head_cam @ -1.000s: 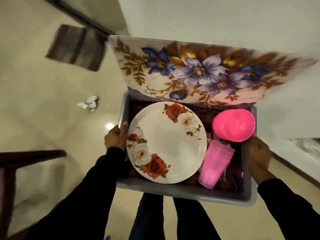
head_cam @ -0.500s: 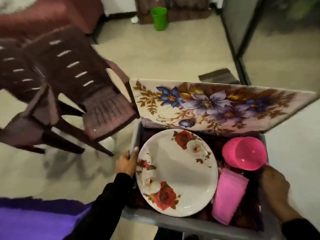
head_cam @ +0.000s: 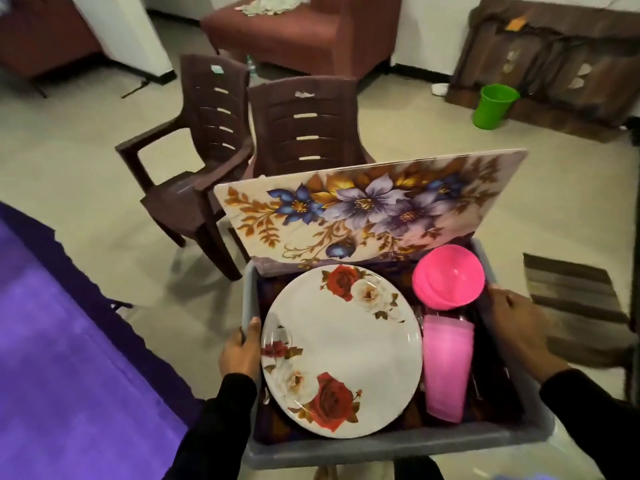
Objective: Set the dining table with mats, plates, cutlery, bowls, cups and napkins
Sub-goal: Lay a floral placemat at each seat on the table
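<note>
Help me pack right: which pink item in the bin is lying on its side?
The pink cup stack, lying lengthwise beside the plate; the pink bowls sit behind it.

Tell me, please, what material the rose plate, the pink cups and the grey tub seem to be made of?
Rose plate: probably melamine or glazed ceramic; glossy white with printed roses, the look leaves it open.
Pink cups: thin plastic, it seems; slightly translucent, matte, nested together.
Grey tub: moulded plastic, apparently; dull even grey, thick rounded rim.
</note>
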